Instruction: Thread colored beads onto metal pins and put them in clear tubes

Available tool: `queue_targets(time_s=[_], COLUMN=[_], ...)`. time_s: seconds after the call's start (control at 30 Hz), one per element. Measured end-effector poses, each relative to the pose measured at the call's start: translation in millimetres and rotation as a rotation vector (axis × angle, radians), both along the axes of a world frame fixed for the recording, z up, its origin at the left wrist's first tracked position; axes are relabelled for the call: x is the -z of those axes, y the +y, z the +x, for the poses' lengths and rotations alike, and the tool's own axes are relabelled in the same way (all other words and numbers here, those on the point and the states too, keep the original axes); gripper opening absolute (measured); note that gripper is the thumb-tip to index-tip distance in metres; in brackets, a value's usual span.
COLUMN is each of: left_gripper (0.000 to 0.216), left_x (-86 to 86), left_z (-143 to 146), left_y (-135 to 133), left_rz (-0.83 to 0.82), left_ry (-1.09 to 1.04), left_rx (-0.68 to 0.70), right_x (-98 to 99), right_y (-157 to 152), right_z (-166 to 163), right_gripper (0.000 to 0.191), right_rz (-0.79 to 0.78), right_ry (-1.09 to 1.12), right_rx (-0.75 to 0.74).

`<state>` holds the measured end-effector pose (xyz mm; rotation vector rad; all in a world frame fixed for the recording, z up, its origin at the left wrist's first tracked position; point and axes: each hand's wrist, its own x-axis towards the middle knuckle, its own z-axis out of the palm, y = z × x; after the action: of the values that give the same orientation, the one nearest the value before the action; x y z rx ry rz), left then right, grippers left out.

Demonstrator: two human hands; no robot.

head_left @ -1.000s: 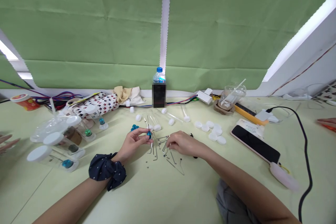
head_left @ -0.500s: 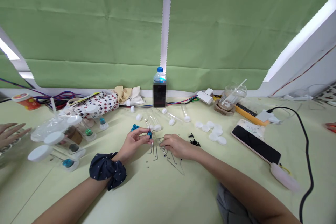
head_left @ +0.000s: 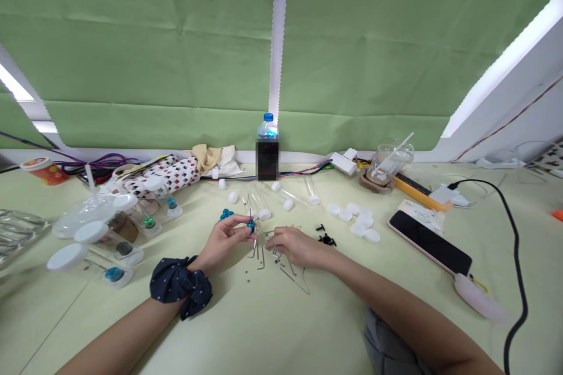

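Note:
My left hand [head_left: 226, 239], wearing a dark dotted scrunchie [head_left: 179, 286] at the wrist, pinches a small blue metal part [head_left: 250, 225]. A thin dark rod stands up from that part. Behind the fingers sit more blue parts [head_left: 226, 213]. My right hand [head_left: 294, 246] has its fingertips pressed together low over scattered small metal pieces; whatever they grip is hidden. Bent metal rods like hex keys [head_left: 263, 259] lie between the hands, and a long bent wire [head_left: 301, 286] lies in front of the right one. Small black parts [head_left: 326, 239] are right of the right hand.
Clear tubes with white caps [head_left: 288, 204] and loose white caps [head_left: 361, 221] lie behind the hands. Lidded clear containers [head_left: 112, 272] stand at left near a clear plastic object [head_left: 20, 231]. A bottle [head_left: 268, 129] stands at the back; a phone [head_left: 428, 241] and black cable [head_left: 515, 258] are right.
Another person's hand at the far left has gone from view, and a clear plastic object now shows there. My right hand has shifted very slightly; my left hand stays in place.

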<state>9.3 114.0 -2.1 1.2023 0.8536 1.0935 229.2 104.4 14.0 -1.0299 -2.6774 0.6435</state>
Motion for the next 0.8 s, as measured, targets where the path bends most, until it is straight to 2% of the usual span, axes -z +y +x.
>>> queue_targets(time_s=[0.8], left_gripper=[0.026], left_x=[-1.1], left_z=[0.3], left_y=[-0.3], left_rz=[0.004], left_ry=[0.008], left_rx=[0.008], right_x=[7.1], right_y=[2.1], right_z=[1.6], right_gripper=[0.029], right_rz=[0.052], right_ry=[-0.018], right_rx=[-0.040])
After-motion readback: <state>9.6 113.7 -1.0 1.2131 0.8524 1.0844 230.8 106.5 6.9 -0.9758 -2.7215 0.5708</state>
